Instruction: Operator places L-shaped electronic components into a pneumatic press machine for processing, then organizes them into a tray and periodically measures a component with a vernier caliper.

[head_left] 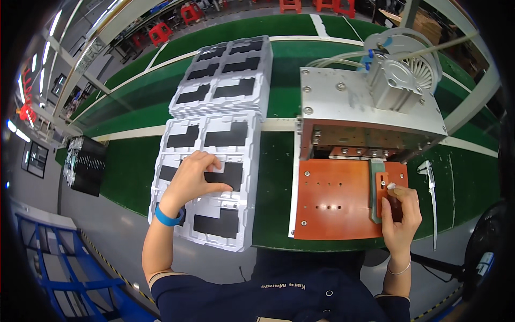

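Note:
My left hand (193, 177) reaches over the nearer white plastic tray (253, 182). Its thumb and bent fingers are apart, around a flat black piece (230, 174) that appears to lie in its pocket. Other flat black pieces (217, 222) sit in the tray's pockets. My right hand (402, 217) is at the right side of an orange fixture plate (338, 201), thumb and index finger apart beside a narrow orange block (381, 188). Something small and white (391, 185) shows at the index fingertip; I cannot tell what. A grey-green strip (374, 198) runs along the block's left side.
Behind the plate stands a metal press (370, 102) with air hoses. A caliper (431, 198) lies to its right. Another stack of white trays (263, 75) is farther back on the green bench (279, 214). A dark stack (85, 166) stands at left, with a blue rack (70, 257) below.

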A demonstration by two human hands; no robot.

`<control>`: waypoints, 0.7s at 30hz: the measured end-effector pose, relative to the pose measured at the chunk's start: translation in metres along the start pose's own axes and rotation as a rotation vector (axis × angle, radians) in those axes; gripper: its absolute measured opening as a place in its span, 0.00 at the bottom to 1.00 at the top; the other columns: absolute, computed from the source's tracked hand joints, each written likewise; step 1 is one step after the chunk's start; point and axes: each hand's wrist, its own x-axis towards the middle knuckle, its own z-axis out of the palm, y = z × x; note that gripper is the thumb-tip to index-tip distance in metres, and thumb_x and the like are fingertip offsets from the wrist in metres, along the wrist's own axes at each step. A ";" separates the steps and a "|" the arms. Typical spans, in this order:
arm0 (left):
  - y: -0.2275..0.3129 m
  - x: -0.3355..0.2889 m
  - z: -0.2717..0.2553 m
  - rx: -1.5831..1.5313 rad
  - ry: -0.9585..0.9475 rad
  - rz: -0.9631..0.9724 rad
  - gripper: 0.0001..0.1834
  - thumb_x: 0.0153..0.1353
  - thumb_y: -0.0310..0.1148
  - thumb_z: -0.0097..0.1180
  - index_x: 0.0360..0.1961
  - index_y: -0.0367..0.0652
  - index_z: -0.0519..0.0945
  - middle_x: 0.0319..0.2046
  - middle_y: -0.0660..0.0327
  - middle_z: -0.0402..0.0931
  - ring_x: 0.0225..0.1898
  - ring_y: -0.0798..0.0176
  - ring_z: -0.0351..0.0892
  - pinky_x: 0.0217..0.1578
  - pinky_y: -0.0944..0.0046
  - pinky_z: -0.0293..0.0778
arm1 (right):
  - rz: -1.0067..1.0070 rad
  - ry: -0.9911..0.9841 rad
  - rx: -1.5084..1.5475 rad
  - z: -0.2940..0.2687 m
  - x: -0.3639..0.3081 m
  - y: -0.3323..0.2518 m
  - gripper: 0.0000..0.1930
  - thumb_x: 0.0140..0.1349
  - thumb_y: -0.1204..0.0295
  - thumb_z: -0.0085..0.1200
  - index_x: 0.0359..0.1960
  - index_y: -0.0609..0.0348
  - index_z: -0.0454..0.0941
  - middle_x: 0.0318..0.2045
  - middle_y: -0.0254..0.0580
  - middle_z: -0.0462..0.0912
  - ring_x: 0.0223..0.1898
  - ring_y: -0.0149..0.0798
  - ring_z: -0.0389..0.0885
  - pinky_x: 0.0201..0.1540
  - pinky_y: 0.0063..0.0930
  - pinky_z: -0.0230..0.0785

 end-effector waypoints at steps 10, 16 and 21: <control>0.041 0.003 -0.021 -0.395 -0.160 -0.204 0.10 0.54 0.27 0.72 0.29 0.32 0.82 0.23 0.55 0.76 0.23 0.61 0.72 0.26 0.62 0.67 | -0.105 0.017 -0.033 -0.002 0.007 0.004 0.11 0.51 0.78 0.68 0.37 0.64 0.81 0.38 0.46 0.84 0.37 0.48 0.80 0.41 0.36 0.72; 0.151 0.054 0.028 -0.389 -0.295 0.368 0.17 0.60 0.40 0.68 0.29 0.35 0.79 0.26 0.53 0.73 0.32 0.48 0.73 0.36 0.52 0.69 | -0.099 -0.027 0.010 -0.007 0.008 0.005 0.11 0.54 0.77 0.67 0.40 0.62 0.84 0.41 0.45 0.83 0.39 0.47 0.79 0.42 0.34 0.72; 0.174 0.062 0.065 -0.224 -0.174 0.363 0.18 0.54 0.40 0.72 0.35 0.38 0.80 0.36 0.53 0.76 0.40 0.47 0.75 0.41 0.53 0.71 | -0.064 -0.186 0.131 -0.019 0.016 -0.004 0.12 0.55 0.79 0.63 0.42 0.61 0.86 0.44 0.44 0.84 0.42 0.44 0.78 0.46 0.34 0.70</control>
